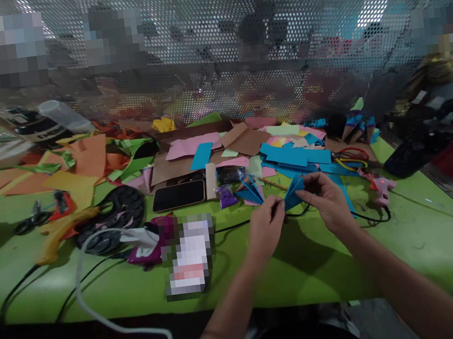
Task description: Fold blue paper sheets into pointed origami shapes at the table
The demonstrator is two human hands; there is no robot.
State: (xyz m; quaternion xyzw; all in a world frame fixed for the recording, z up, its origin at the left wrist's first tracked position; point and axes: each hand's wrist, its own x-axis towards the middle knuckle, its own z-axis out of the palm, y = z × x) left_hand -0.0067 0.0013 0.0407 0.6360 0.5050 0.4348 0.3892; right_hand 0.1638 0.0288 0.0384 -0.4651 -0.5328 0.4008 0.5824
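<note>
A piece of folded blue paper (294, 194) is held between my two hands above the green table. My right hand (327, 201) pinches its upper right edge between thumb and fingers. At its lower left corner, my left hand (266, 222) has thumb and forefinger pressed together on the paper. Just beyond my left hand lies another blue folded paper piece (249, 191), its folds fanned out. Flat blue paper strips (286, 155) are piled behind my hands.
Scissors (351, 158) and a pink glue gun (383, 187) lie to the right. On the left are a yellow glue gun (59, 237), a black compartment tray (126, 209), a tissue pack (147, 245) and a white cable (79, 286). A dark phone (178, 196) lies near several paper scraps.
</note>
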